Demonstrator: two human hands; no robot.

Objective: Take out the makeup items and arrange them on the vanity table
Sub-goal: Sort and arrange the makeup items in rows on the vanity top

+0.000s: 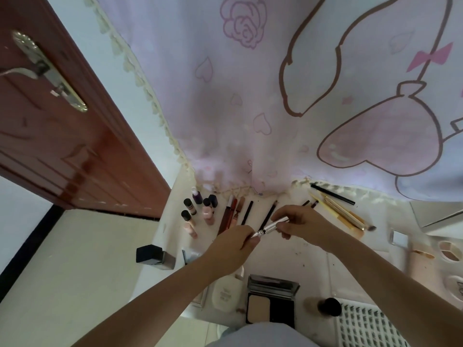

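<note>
We find both hands raised over the white table (pixel 313 256). The right hand (pixel 300 222) grips the barrel of a silver cosmetic pen (pixel 266 227); the left hand (pixel 234 246) pinches its lower tip. Behind them lie a row of pencils (pixel 269 216) and a cluster of small bottles (pixel 200 209). An open powder compact (pixel 271 300) sits nearer us.

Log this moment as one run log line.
hands: left and right grip slim silver makeup pen | above white vanity table | placed: no
</note>
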